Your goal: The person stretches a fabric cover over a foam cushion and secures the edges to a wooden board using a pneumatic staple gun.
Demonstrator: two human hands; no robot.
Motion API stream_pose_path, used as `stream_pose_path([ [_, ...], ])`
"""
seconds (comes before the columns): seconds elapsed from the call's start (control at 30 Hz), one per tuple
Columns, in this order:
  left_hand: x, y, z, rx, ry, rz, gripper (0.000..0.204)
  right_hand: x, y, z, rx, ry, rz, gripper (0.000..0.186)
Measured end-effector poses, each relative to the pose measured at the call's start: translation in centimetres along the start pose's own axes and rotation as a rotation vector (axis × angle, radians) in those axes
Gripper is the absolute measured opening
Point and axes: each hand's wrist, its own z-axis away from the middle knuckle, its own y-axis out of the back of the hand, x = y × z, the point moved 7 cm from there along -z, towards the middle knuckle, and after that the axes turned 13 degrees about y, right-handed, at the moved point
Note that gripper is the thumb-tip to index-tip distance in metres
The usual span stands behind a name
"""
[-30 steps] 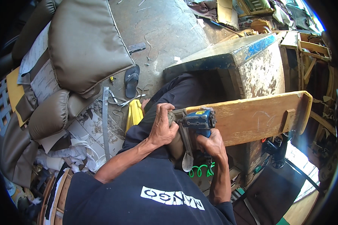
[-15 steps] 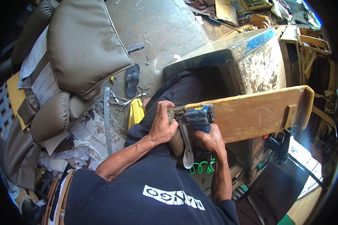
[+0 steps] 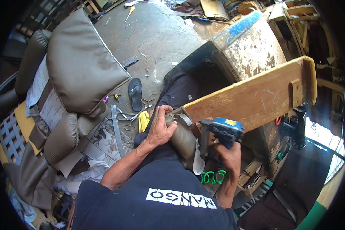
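Note:
My left hand (image 3: 160, 128) is closed around the end of an olive-brown leather-covered pad (image 3: 184, 143), thumb against its upper edge. The pad lies over my lap, at the near end of a long wooden board (image 3: 253, 99). From its edge hangs a loose whitish strip (image 3: 198, 163). In my right hand (image 3: 230, 156) is a blue and black staple gun (image 3: 227, 129), gripped by its handle. Its nose points down to the right of the strip, apart from the pad. A green coiled hose (image 3: 214, 177) shows below the gun.
Brown leather cushions (image 3: 84, 61) are heaped at the left. A black flip-flop (image 3: 135, 94), a metal strip (image 3: 117, 130) and a screwdriver (image 3: 130, 13) lie on the floor. Beyond the board stands a worn wooden box (image 3: 253, 46); a black power tool (image 3: 298, 128) is at the right.
The staple gun has moved right and down, away from the pad's edge. My left hand keeps its hold, and the whole view has shifted slightly.

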Motion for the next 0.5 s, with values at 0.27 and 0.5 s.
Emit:
stream_pose_path([
  [0.27, -0.9, 0.1, -1.5, -0.142, 0.141, 0.027, 0.056, 3.2, 15.9, 10.4, 0.653, 0.14, 0.122, 0.038],
  [0.5, -0.5, -2.0, -2.4, -0.234, 0.183, 0.029, 0.047, 17.9, 34.8, 16.9, 0.944, -0.262, 0.981, 0.071],
])
